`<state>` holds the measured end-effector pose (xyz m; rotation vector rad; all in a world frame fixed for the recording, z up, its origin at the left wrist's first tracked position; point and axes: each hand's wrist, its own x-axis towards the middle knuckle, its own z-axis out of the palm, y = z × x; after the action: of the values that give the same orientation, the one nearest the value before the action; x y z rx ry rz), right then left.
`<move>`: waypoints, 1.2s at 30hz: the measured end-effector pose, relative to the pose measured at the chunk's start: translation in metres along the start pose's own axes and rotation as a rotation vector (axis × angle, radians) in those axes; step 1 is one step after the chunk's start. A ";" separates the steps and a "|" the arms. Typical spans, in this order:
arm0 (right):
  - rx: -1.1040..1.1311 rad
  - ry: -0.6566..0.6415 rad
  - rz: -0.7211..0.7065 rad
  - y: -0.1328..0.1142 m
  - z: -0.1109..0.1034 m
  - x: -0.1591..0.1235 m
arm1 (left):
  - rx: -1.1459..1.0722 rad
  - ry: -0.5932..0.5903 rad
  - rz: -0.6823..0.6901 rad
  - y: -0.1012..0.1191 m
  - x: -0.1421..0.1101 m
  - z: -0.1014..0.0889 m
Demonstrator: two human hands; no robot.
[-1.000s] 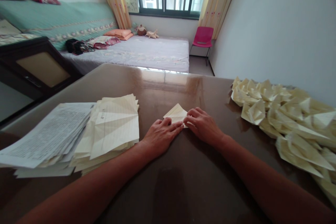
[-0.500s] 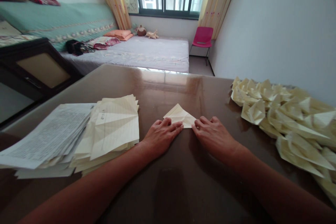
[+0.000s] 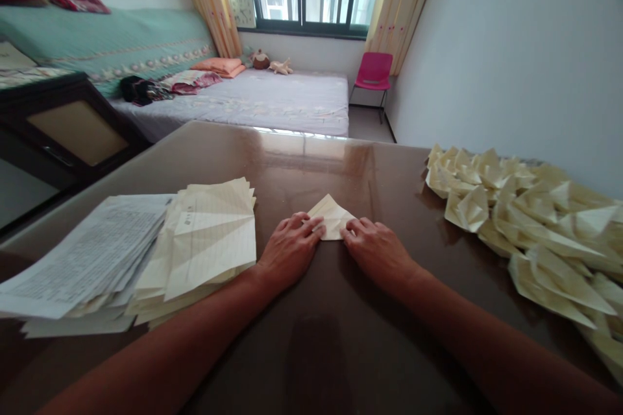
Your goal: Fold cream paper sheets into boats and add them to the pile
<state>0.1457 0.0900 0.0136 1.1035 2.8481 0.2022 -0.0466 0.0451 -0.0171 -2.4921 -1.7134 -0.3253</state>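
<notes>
A small piece of folded cream paper point(image 3: 333, 215) lies flat on the brown table, its peak pointing away from me. My left hand point(image 3: 291, 246) is at the paper's left corner, fingers bent and closed on that edge. At the right corner my right hand point(image 3: 377, 246) has its thumb and curled fingers closed on the paper. Both hands cover the paper's side corners, so the exact grip there is partly hidden.
To the left are a stack of lined cream sheets point(image 3: 211, 243) and a pile of printed white pages point(image 3: 92, 253). Many folded paper shapes point(image 3: 549, 214) crowd the right side of the glossy table point(image 3: 311, 337). Beyond the far edge are a bed point(image 3: 292, 100) and a pink chair point(image 3: 374, 71).
My right hand first moved right along the paper to its corner, then slightly back left. My left hand slid a little left, from the lower edge to the left corner.
</notes>
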 end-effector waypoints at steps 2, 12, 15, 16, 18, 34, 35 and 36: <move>0.014 0.023 -0.014 0.002 0.002 0.002 | -0.010 0.038 -0.085 -0.004 0.001 0.004; 0.121 0.090 0.006 0.022 0.009 0.006 | -0.422 0.067 -0.085 -0.007 0.001 0.003; 0.217 0.118 -0.013 0.028 0.013 0.008 | -0.555 0.080 -0.056 -0.002 0.000 0.002; 0.250 0.131 -0.020 0.030 0.014 0.009 | -0.583 0.094 -0.038 -0.001 -0.001 0.002; 0.314 0.153 -0.041 0.032 0.017 0.010 | -0.591 0.118 0.004 0.002 -0.002 0.002; 0.665 0.057 -0.332 0.046 0.016 0.010 | -0.310 -0.050 0.015 0.016 -0.008 -0.015; 0.686 0.065 -0.331 0.047 0.019 0.011 | -0.346 -0.065 -0.023 0.014 -0.007 -0.015; 0.701 0.074 -0.331 0.047 0.021 0.013 | -0.375 -0.080 -0.057 0.012 -0.006 -0.015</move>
<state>0.1705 0.1351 -0.0006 0.6569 3.1848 -0.8456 -0.0389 0.0324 -0.0037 -2.7449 -1.9106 -0.6130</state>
